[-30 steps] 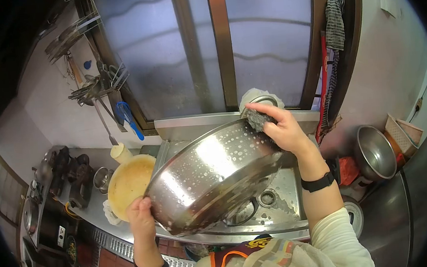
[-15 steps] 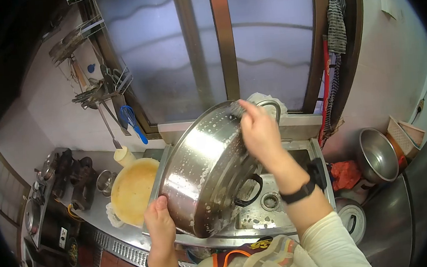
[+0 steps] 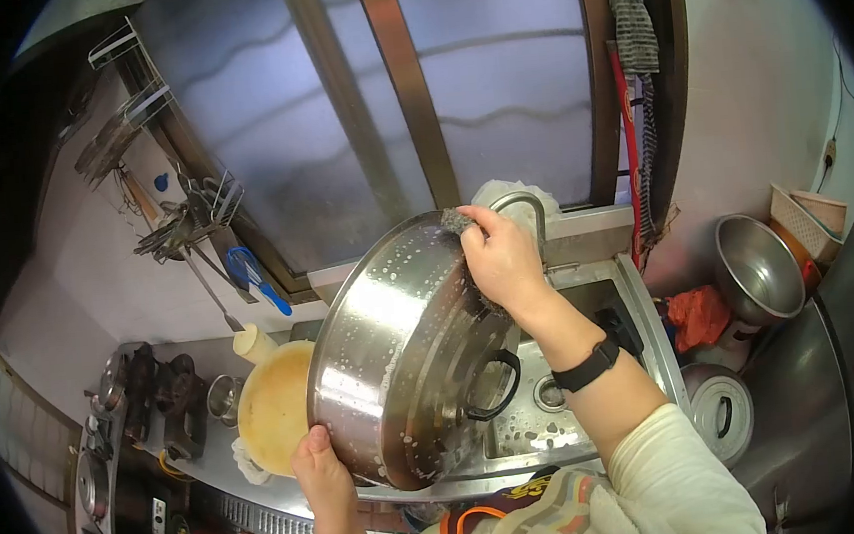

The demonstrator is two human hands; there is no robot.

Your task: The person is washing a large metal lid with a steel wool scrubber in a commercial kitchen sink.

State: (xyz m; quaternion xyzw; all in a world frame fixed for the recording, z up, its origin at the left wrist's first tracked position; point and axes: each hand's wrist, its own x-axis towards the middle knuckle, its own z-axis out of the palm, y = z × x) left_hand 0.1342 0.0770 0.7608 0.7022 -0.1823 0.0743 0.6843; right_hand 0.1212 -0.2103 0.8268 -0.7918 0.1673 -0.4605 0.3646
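A large, deep stainless-steel lid (image 3: 383,341), spotted with suds, is tilted on its side over the sink (image 3: 659,349). Its black loop handle (image 3: 497,387) faces right and down. My left hand (image 3: 325,476) grips the lid's lower left rim, thumb on the metal and the other fingers mostly hidden behind it. At the upper right edge, my right hand (image 3: 505,266) presses a grey wire scourer (image 3: 456,220) against the lid. Part of the scourer also shows below the palm.
A curved faucet (image 3: 533,208) rises behind my right hand. Left of the lid are a round yellowish board (image 3: 276,409) and a small metal bowl (image 3: 224,398). A steel basin (image 3: 760,266), red plastic bag (image 3: 697,318) and another lid (image 3: 722,414) stand right. Utensils hang on the left wall.
The head view has shifted and tilted slightly. My right hand, with the scourer, has moved a little along the lid's upper edge. My left hand keeps its hold on the rim.
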